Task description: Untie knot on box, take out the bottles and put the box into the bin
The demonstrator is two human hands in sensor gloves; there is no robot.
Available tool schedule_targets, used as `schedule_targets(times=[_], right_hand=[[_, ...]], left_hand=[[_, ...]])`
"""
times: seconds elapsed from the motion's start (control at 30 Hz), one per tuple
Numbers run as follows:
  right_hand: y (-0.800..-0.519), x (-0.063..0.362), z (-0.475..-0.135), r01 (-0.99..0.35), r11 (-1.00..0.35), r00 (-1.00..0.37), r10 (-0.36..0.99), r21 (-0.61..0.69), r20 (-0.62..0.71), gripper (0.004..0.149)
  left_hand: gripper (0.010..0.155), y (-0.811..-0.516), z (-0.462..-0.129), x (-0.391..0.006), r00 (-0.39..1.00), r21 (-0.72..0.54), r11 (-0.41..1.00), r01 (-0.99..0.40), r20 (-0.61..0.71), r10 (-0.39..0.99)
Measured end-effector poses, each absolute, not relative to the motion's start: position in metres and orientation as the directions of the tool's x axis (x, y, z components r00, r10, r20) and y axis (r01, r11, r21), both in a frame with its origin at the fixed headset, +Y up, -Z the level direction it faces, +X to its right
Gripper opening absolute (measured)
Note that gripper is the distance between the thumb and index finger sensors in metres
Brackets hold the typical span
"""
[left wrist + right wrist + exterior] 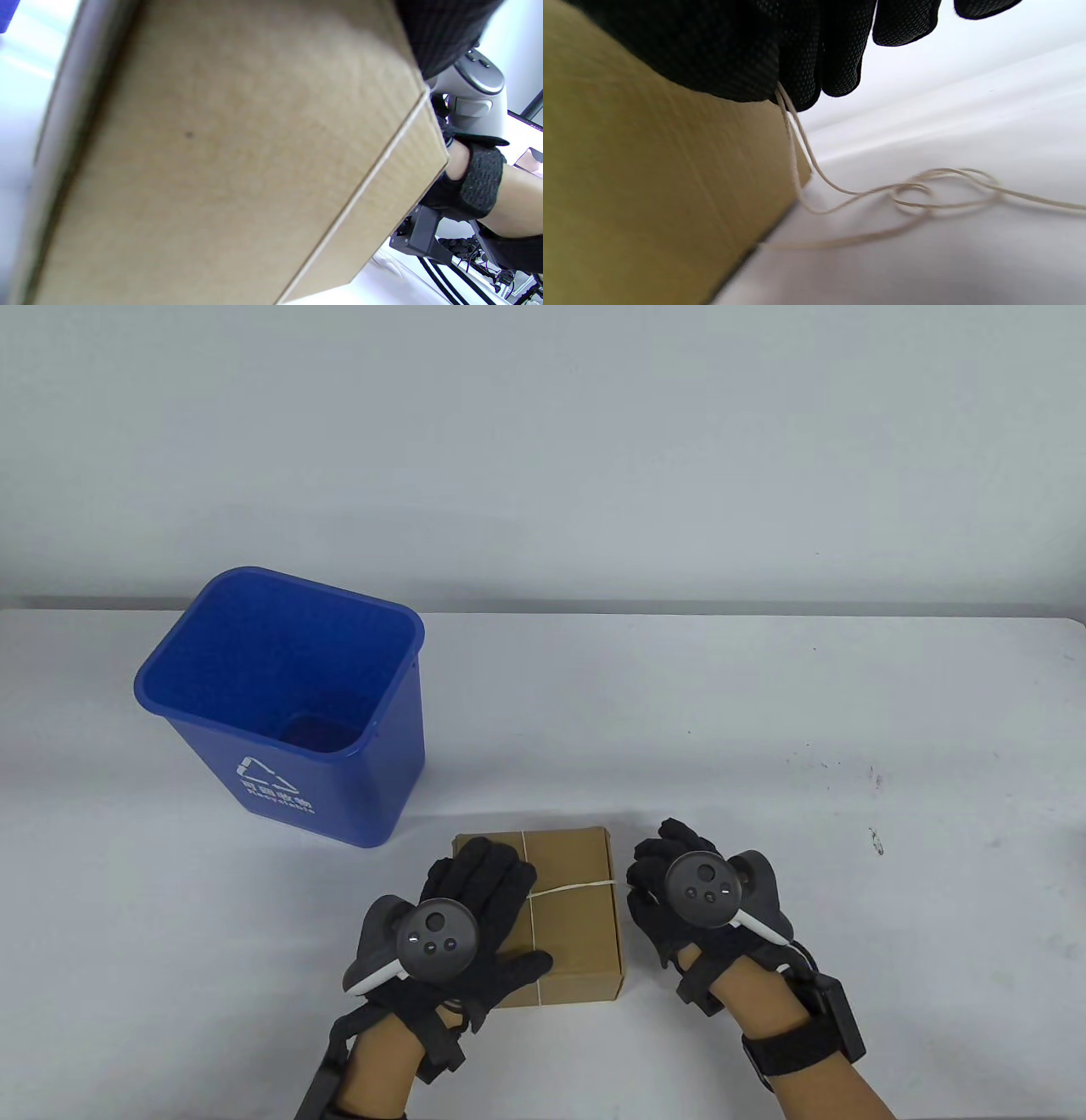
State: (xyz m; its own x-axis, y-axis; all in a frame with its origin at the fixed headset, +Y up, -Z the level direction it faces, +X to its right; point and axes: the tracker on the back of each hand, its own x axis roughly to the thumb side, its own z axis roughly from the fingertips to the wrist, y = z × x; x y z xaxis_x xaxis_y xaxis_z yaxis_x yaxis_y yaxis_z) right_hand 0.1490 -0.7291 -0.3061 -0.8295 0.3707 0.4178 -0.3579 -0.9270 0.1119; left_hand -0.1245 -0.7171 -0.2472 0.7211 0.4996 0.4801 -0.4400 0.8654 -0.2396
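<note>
A brown cardboard box (577, 916) lies near the table's front edge, with a pale string (575, 887) crossed over its lid. My left hand (485, 875) rests flat on the left half of the lid, fingers straight. My right hand (655, 865) is at the box's right side. In the right wrist view its fingers (801, 63) pinch the string (916, 190) at the top edge of the box (649, 190), and loose loops of string trail over the table. The left wrist view is filled by the box's side (212, 169). No bottles show.
A blue recycling bin (254, 780) stands open at the left, behind the box and about a hand's width from it. The white table (764, 729) runs to a wall at the back. Small dark specks mark the table at the right.
</note>
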Motion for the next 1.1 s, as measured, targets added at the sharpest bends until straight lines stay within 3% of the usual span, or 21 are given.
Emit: schedule_targets(times=[1.1], right_hand=[[-0.752, 0.207, -0.333, -0.299, -0.938, -0.94, 0.321, 0.177, 0.118, 0.038]], left_hand=[[0.095, -0.717, -0.247, -0.125, 0.72, -0.238, 0.865, -0.442, 0.481, 0.501]])
